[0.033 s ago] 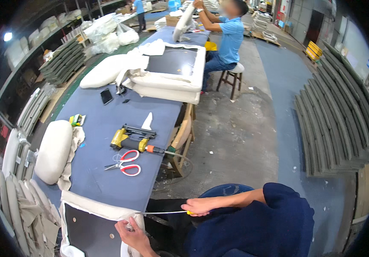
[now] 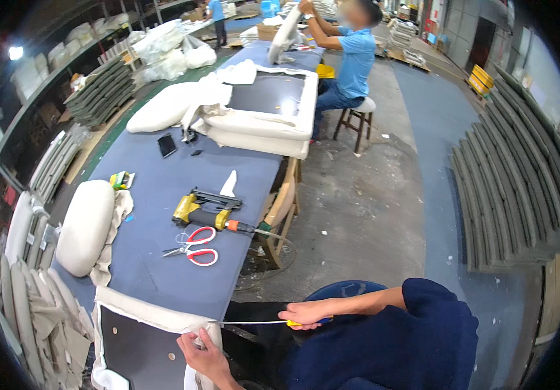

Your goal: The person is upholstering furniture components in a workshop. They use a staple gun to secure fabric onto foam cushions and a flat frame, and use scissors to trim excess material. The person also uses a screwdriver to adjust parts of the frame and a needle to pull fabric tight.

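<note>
At the table's near end lies an upholstered panel (image 2: 138, 351), dark board face up with white fabric folded round its rim. My left hand (image 2: 205, 359) grips its right edge, fingers bent onto the fabric near the corner. In my right hand (image 2: 302, 313) is a screwdriver (image 2: 250, 322) with a yellow and blue handle and a long thin shaft. It points left, and its tip meets the fabric just above my left fingers; whether it goes under the cloth I cannot tell. Red-handled scissors (image 2: 195, 250) and a yellow and black staple gun (image 2: 205, 211) lie farther up the table.
A white cushion (image 2: 85, 227) sits at the table's left edge. Beyond are a phone (image 2: 167, 145) and stacked upholstered panels (image 2: 254, 140). An air hose (image 2: 273, 235) hangs off the right edge. A seated co-worker in blue (image 2: 354, 65) holds a panel. Grey pads (image 2: 514, 175) stand stacked at right.
The whole view has shifted slightly. More of the screwdriver's handle shows past my right hand; both hands keep nearly the same place on the panel and tool.
</note>
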`<state>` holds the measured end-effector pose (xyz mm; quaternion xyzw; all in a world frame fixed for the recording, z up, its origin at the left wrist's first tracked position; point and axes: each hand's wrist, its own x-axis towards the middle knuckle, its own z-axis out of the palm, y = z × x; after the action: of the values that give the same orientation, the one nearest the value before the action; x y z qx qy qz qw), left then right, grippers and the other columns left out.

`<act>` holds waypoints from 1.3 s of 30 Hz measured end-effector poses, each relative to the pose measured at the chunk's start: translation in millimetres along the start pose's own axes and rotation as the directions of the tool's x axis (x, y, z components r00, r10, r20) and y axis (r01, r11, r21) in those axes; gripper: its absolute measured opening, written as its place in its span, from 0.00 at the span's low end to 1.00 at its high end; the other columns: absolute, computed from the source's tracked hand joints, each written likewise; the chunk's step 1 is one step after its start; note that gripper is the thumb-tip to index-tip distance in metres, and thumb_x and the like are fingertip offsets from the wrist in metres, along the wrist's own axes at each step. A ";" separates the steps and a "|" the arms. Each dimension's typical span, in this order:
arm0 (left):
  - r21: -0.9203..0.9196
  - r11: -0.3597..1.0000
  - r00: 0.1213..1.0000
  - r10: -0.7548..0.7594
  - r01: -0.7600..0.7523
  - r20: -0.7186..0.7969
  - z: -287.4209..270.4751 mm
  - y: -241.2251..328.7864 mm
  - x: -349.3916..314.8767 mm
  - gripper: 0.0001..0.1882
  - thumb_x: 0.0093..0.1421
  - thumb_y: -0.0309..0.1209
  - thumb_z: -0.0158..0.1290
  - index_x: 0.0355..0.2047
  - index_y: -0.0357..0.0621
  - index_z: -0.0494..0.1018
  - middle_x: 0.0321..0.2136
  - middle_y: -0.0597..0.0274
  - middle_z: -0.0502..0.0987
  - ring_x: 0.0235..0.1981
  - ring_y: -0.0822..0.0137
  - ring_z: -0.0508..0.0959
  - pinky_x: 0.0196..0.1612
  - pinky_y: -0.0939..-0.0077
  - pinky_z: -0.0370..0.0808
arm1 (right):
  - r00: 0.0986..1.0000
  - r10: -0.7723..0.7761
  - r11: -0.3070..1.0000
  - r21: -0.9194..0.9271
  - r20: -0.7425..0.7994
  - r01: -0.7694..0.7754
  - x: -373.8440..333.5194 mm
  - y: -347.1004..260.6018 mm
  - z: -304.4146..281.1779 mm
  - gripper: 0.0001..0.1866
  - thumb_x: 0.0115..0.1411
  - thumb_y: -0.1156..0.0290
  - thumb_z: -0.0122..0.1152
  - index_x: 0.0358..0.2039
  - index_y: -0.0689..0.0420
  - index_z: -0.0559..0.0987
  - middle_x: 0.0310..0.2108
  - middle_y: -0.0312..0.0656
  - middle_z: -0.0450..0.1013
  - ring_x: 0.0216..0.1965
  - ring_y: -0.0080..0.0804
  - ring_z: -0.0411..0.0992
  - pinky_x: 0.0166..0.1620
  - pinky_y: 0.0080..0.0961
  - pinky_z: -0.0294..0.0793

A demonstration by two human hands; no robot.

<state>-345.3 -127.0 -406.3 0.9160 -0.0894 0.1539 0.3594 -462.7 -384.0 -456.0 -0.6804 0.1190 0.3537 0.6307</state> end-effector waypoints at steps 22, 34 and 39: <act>-0.044 0.999 0.999 0.027 -0.029 -0.046 -2.8 1.0 -1.2 0.12 0.60 0.28 0.62 0.31 0.37 0.69 0.30 0.54 0.70 0.28 0.48 0.73 0.31 0.56 0.68 | 0.745 -0.642 0.608 0.472 -0.181 0.639 143.4 -151.1 -6.4 0.37 0.76 0.40 0.35 0.19 0.56 0.69 0.13 0.36 0.65 0.11 0.23 0.63 0.17 0.23 0.64; 0.022 0.999 0.990 0.027 -0.024 -0.141 -0.7 5.5 -3.7 0.11 0.59 0.30 0.63 0.31 0.39 0.71 0.30 0.54 0.73 0.28 0.46 0.77 0.31 0.55 0.72 | 0.657 -0.666 0.591 0.288 -0.354 0.754 242.3 -147.7 7.3 0.28 0.73 0.46 0.50 0.26 0.57 0.74 0.16 0.35 0.69 0.15 0.22 0.68 0.20 0.21 0.68; 0.031 0.999 0.983 -0.033 0.039 -0.183 7.4 9.3 -2.8 0.11 0.57 0.32 0.64 0.31 0.41 0.73 0.31 0.52 0.74 0.30 0.45 0.79 0.33 0.56 0.74 | 0.670 -0.620 0.640 0.230 -0.408 0.733 260.4 -141.7 2.0 0.25 0.75 0.51 0.49 0.26 0.57 0.74 0.17 0.35 0.69 0.17 0.25 0.70 0.21 0.25 0.70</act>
<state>-348.8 -138.7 -406.6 0.9057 -0.0368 0.2319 0.3529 -189.3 -283.2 -510.6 -0.5847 0.0095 -0.0458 0.8099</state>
